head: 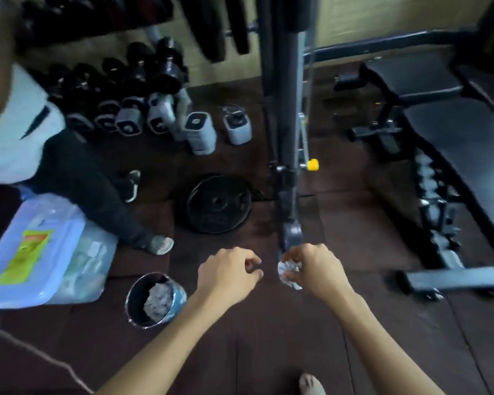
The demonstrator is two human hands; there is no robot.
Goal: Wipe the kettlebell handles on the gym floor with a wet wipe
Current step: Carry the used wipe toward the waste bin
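My right hand (314, 269) pinches a crumpled white wet wipe (288, 271) above the dark rubber floor. My left hand (228, 273) hovers just left of it, fingers loosely curled and holding nothing. Several grey-and-black kettlebells (200, 132) stand in a row on the floor farther back, at centre left, well away from both hands. Their handles are blurred.
A small bin (154, 302) with a used wipe sits left of my left hand. A clear plastic box (37, 249) lies at far left beside another person's legs (97, 195). A weight plate (218, 203), a machine post (285, 138) and a bench (454, 155) surround the spot.
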